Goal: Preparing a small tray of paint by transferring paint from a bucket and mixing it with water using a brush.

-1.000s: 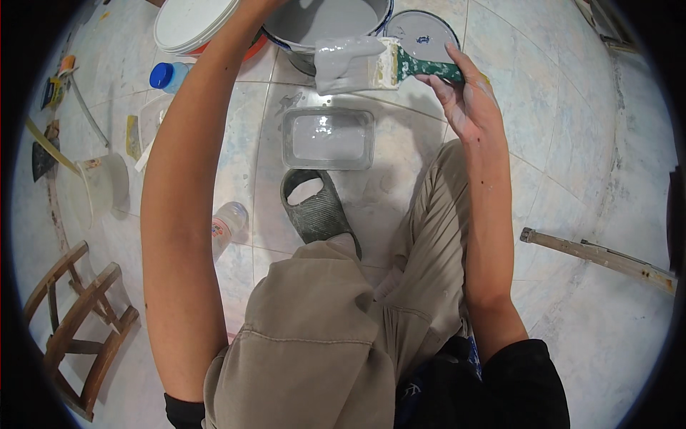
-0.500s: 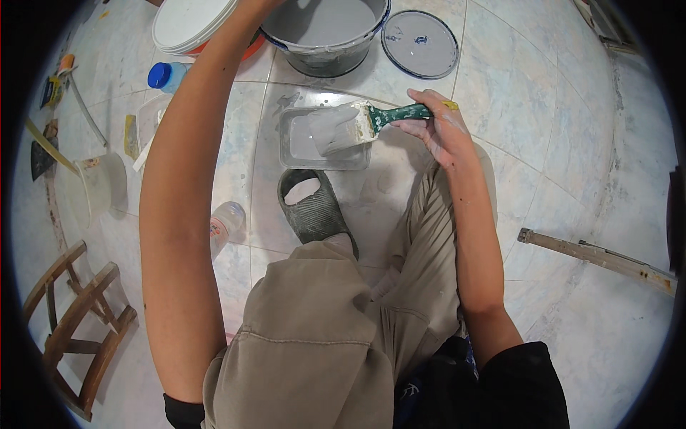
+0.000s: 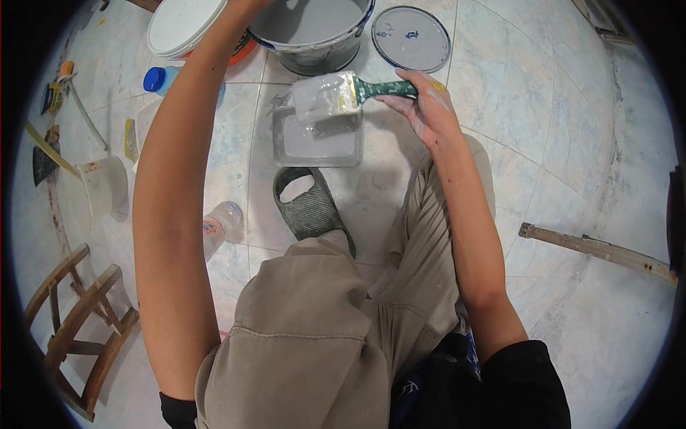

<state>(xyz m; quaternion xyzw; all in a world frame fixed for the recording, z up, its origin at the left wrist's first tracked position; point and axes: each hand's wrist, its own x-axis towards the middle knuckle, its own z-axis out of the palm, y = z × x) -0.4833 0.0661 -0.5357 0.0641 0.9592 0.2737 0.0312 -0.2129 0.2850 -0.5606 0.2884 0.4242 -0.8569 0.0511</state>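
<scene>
My right hand [image 3: 429,111] is closed round the green handle of a wide paintbrush [image 3: 336,96]. Its bristles are coated in grey paint and point left, above the far part of a clear rectangular tray [image 3: 277,146]. Grey paint [image 3: 318,146] lies in the tray. Beyond the tray stands a dark bucket [image 3: 329,57] of grey paint. My left forearm [image 3: 175,186] stretches up to the top edge beside that bucket, and the left hand itself is cut off there.
A paint-smeared round lid [image 3: 411,39] lies right of the bucket, a white-lidded bucket [image 3: 182,28] left of it. Blue-capped bottle [image 3: 161,80], clear bottle [image 3: 223,222] and translucent tub [image 3: 103,186] stand at left. A wooden frame [image 3: 82,329] is lower left, a long bar [image 3: 597,250] right.
My right hand has moved the brush up and slightly left, from low over the tray's paint to its far edge. My left forearm has shifted a little left and up.
</scene>
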